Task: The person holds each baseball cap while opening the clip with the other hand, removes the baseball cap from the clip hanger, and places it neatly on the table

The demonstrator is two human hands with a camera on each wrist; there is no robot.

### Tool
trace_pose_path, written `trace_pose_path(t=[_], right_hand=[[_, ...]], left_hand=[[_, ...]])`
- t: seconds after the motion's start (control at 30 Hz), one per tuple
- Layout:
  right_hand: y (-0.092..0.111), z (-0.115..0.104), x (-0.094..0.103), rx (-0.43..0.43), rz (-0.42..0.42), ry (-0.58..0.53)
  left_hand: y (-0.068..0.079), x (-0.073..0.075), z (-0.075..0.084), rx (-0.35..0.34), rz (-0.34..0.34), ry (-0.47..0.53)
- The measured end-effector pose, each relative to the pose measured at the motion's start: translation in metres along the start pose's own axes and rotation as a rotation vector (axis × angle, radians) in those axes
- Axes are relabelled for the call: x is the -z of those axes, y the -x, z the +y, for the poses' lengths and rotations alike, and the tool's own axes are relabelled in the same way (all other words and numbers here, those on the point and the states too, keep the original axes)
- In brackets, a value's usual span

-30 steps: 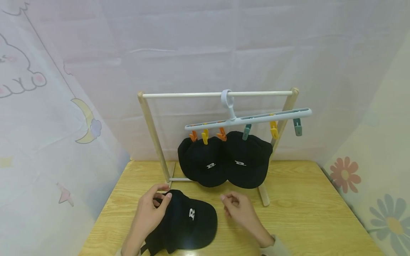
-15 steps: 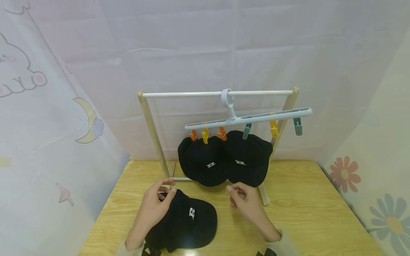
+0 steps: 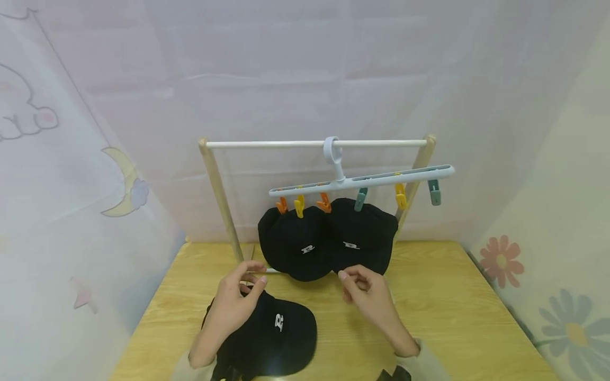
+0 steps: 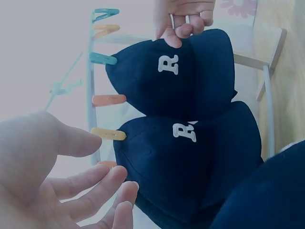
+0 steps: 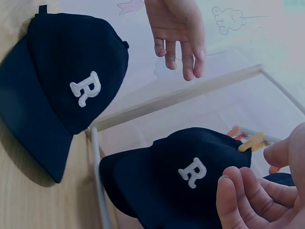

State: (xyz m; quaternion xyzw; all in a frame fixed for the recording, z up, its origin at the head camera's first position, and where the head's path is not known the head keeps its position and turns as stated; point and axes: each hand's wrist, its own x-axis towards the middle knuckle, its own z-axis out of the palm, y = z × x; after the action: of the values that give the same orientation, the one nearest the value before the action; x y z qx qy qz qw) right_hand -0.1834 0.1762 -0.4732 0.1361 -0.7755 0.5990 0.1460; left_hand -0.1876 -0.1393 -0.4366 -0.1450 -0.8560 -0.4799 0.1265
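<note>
Cap (image 3: 274, 341) lies loose on the tabletop (image 3: 443, 312), over on the person's L side, in front of the rack (image 3: 267, 144); its long axis runs approx L to R, w/ brim pointing R & back end twd the L forearm. L hand (image 3: 234, 302) is def. the nearer one: from the head view it overlaps the crown's back edge, tho the R wrist view shows a gap btw the two, so prob. above it & not touching. Its fingers are spread loosely, thumb well apart, nothing in them. R hand (image 3: 368, 296) is out past the brim & a bit further back, nr the lower edge of the R hung cap (image 3: 364, 227); can't tell if it's touching. Fingers there are relaxed w/ a slight bend, also w/ nothing in them. L hung cap (image 3: 293, 241) is right alongside, both hanging from clips on the hanger (image 3: 376, 181), which tilts up twd its R end. Main thing, imo: the yellow clip (image 3: 400, 197) & green clip (image 3: 434, 193) w/ nothing in them are up at that R end, whereas the loose one is low, to the L, i.e. diagonally across the rack. R hand's nearer those clips, L hand's nearer the crown.
</note>
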Motion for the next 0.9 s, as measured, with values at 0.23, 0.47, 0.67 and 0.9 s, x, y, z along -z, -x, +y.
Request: trace_pose_path(t=[0.23,0.47,0.67,0.9], right_hand=[[-0.006,-0.012,0.005,0.102,0.072,0.051],[-0.015,-0.022,0.012,0.253,0.193,0.107],[-0.023,-0.029,0.016,0.353,0.212,0.101],[-0.031,-0.035,0.02,0.401,0.241,0.136]], left_hand=[[-0.003,0.0,0.004,0.0,-0.031,0.055],[-0.004,0.0,0.005,0.008,-0.035,0.098],[-0.006,0.0,0.006,0.027,-0.039,0.1],[-0.013,-0.001,0.01,-0.001,-0.044,0.095]])
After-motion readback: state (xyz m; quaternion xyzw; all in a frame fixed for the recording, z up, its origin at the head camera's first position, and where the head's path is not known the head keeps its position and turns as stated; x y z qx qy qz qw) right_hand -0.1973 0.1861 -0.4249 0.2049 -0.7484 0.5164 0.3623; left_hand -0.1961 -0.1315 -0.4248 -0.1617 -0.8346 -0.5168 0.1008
